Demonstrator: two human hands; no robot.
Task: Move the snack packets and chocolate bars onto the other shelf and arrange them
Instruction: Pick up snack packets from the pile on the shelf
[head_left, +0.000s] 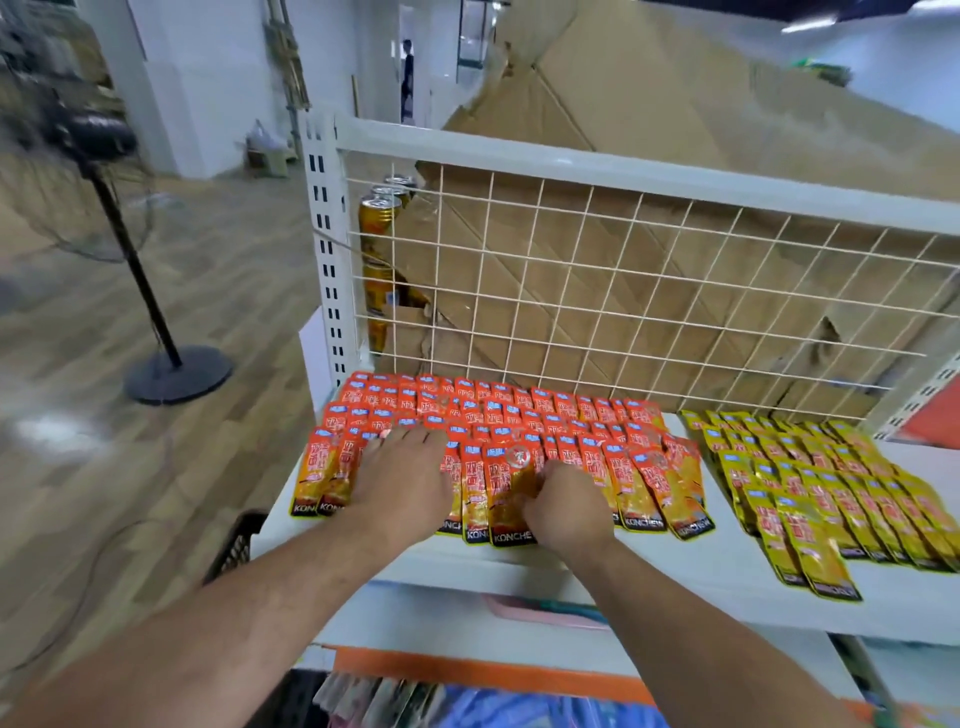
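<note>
Flattened cardboard (649, 104) leans behind the wire grid (623, 291) backing a white shelf (675, 566). Orange-red snack packets (519, 415) cover the shelf's left part in overlapping rows; yellow packets (831, 493) lie in rows just to their right. The left hand (400, 478) rests flat, fingers spread, on the front rows. The right hand (566, 512), fingers curled, grips a front-row orange-red packet.

Brightness: bright, even, indoor.
Source: ceiling strip light (810, 23), upper right.
Glare: pale patch on floor (47, 431) at left; sheen on orange packets (519, 457).
Shadows: soft and faint throughout.
Blur: standing fan (78, 135) smeared; far background soft.
Distortion: wide-angle bowing of shelf frame (623, 161) toward edges.
</note>
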